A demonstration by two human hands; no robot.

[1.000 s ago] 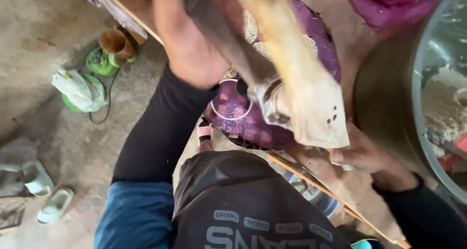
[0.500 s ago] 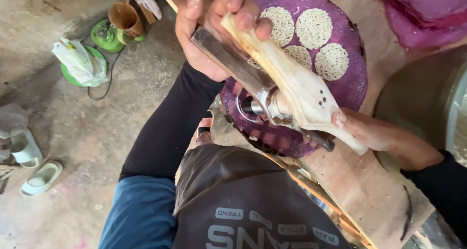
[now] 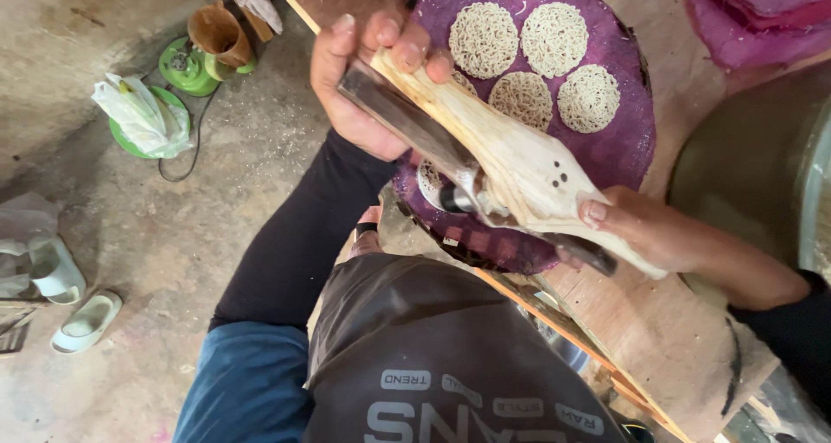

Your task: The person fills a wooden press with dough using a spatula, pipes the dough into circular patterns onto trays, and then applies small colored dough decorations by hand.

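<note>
Press (image 3: 511, 161) lower, both hands (image 3: 368, 88) gripping

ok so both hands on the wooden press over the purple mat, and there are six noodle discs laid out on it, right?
Not six. The head view shows four full noodle discs on the purple mat, with a fifth partly hidden under the press. The rest holds: the left hand grips the far end of the wooden press and the right hand holds the near end, above the mat.

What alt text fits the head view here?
Both hands, left hand and right hand, grip a wooden press over a purple round tray holding four noodle discs.
</note>
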